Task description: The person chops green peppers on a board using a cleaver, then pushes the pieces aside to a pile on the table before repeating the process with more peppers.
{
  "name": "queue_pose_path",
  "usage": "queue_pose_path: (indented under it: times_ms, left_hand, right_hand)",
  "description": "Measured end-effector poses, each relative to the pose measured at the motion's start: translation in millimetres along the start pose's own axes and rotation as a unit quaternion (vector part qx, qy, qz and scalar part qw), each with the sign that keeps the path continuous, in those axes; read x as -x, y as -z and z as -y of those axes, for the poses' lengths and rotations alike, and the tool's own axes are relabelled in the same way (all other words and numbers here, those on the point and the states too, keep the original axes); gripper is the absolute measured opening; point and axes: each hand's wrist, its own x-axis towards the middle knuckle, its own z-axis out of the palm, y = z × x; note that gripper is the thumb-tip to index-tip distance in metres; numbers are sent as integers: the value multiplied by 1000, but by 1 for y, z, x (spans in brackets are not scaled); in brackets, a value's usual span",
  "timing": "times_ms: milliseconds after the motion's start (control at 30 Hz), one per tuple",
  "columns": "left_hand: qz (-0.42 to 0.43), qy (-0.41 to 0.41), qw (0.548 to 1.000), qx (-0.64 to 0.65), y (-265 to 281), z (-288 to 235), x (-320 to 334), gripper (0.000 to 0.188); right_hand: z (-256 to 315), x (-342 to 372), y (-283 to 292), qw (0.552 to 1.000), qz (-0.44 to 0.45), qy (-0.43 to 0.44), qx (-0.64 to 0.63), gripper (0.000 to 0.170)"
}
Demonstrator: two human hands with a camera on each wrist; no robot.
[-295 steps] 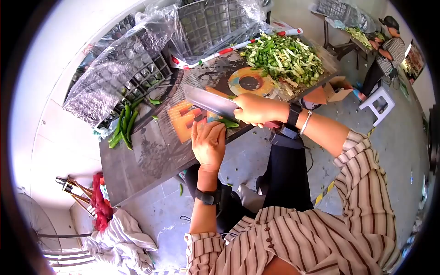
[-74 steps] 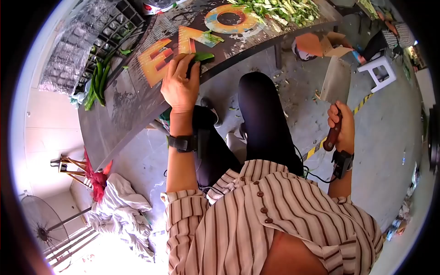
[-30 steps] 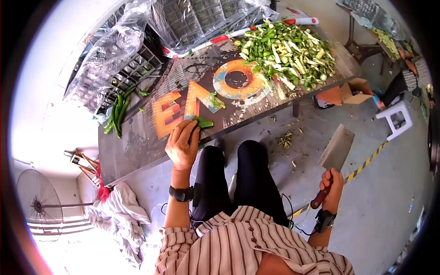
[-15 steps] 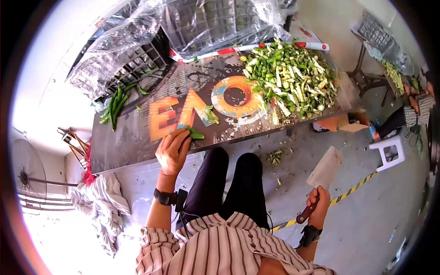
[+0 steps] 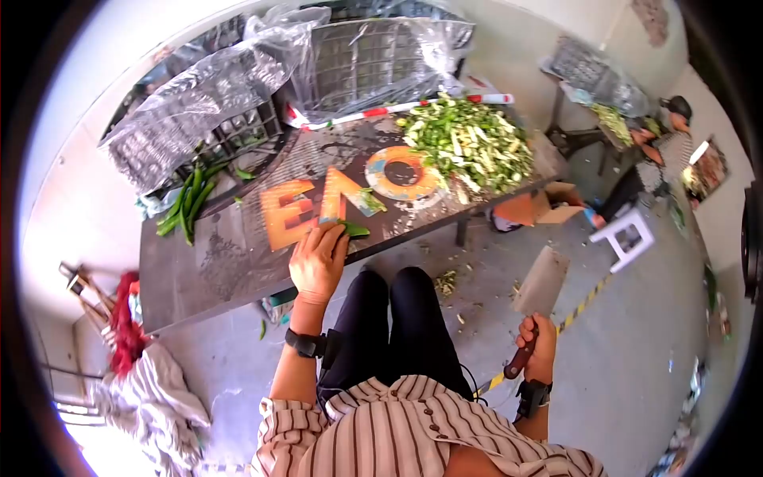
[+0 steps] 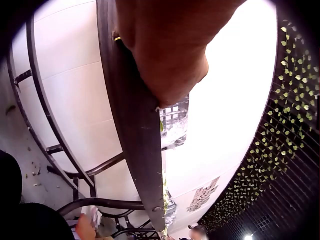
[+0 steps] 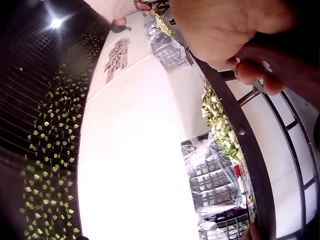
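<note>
My left hand holds a piece of green pepper against the table near its front edge, the pepper's end sticking out to the right of the fingers. Off to the right, away from the table, my right hand grips the dark red-brown handle of a cleaver, blade pointing up. Several whole long green peppers lie at the table's left. Chopped green pepper is heaped at its right end. Both hands fill the tops of their wrist views, where the pepper and blade are hidden.
Plastic-covered black crates line the table's back, behind a red-and-white strip. Pepper scraps lie near the painted letters. To the right are a cardboard box, a white stool and another person at a second table.
From the oldest frame, my right hand with the cleaver has moved off the table to the lower right. My left hand stays at the pepper; lately mainly the head view has shifted.
</note>
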Motion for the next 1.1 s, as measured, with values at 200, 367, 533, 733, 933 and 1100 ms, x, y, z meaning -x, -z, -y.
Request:
queue_pose_path:
  times_ms: [200, 367, 533, 733, 933, 1100]
  left_hand:
    - [-42, -17, 999, 22, -4, 5, -2, 14]
    - [-30, 5, 998, 55, -3, 5, 1, 13]
    - [-44, -6, 997, 71, -4, 8, 1, 13]
    - [-46, -5, 996, 75, -6, 9, 2, 13]
    - [-21, 27, 997, 75, -8, 8, 4, 20]
    - [-4, 29, 997, 72, 0, 3, 0, 29]
  right_hand:
    - [12, 36, 6, 998, -11, 56, 19, 14]
    - [22, 44, 12, 996, -1, 95, 2, 15]
    - [24, 51, 10, 993, 26, 111, 5, 16]
    - [26, 49, -4, 993, 44, 110, 19, 15]
    - [27, 23, -37, 990, 98, 67, 70, 12]
    - [36, 10, -107, 966, 189, -3, 176, 17]
